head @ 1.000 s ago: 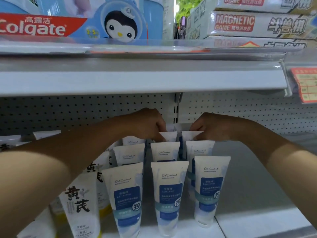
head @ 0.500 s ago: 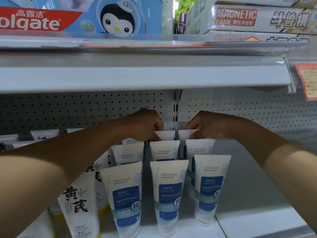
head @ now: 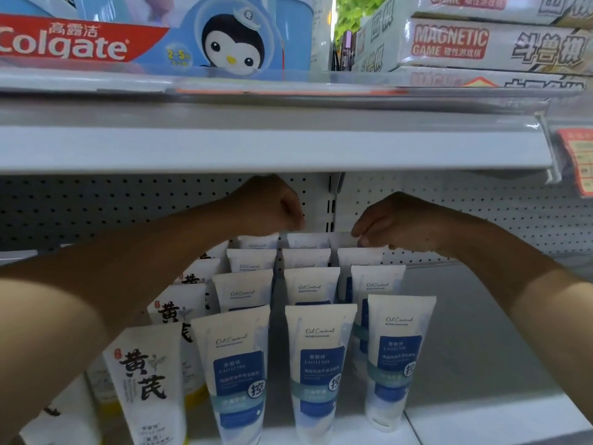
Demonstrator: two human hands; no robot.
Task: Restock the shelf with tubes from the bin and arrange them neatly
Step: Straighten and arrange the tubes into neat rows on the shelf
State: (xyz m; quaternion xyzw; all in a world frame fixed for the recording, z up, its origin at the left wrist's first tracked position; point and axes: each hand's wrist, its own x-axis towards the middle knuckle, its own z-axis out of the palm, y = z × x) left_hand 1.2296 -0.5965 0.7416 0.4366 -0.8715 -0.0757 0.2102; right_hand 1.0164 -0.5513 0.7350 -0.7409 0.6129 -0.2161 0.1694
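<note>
1. Head view: our left hand [head: 268, 205] hovers clenched just above the back tubes [head: 308, 240].
2. Our right hand's [head: 396, 221] fingers [head: 364, 239] pinch a rear tube's [head: 359, 255] top edge on the shelf [head: 481, 332].

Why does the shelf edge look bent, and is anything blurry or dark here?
Head view: the wide lens bows the upper shelf edge; the orange price tag at the right edge is smeared; the front blue-label tubes read sharply; both forearms and the pegboard beneath sit in shade.
</note>
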